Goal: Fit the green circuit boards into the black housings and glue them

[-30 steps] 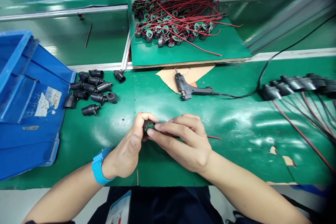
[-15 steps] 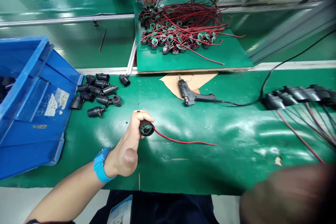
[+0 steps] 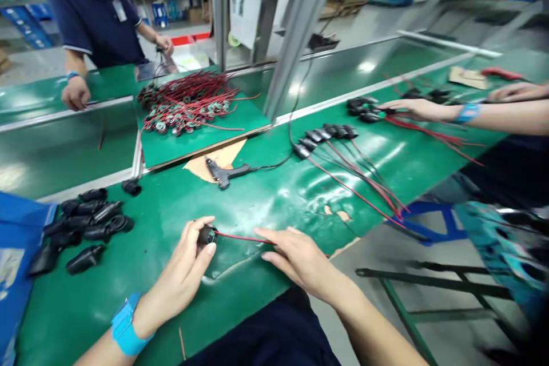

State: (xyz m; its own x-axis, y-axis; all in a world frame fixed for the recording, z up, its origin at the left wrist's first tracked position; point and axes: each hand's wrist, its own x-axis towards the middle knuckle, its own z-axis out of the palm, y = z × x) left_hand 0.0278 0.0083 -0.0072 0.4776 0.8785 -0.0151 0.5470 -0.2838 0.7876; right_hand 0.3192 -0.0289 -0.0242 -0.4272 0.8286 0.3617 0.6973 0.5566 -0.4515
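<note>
My left hand (image 3: 180, 269) is closed around a short black plastic housing (image 3: 207, 234) with a green circuit board in its open end, held low over the table. A red wire (image 3: 242, 238) runs from that end to the right. Its far part passes between the thumb and fingers of my right hand (image 3: 298, 254), which are closed about it; the exact grip is partly hidden. A hot glue gun (image 3: 225, 174) lies beyond both hands. Several black plastic housings (image 3: 86, 257) are heaped left of my left hand.
A blue bin (image 3: 17, 257) stands at the left edge. Circuit-board parts with red wires (image 3: 189, 100) cover a raised green board (image 3: 180, 151). Wired black housings (image 3: 319, 136) lie in a row to the right. A co-worker's hand (image 3: 414, 108) handles similar parts; another person stands across the table.
My view has swung to the right. My right hand has come from a blur at the lower right to the red wire. The left hand still holds the housing.
</note>
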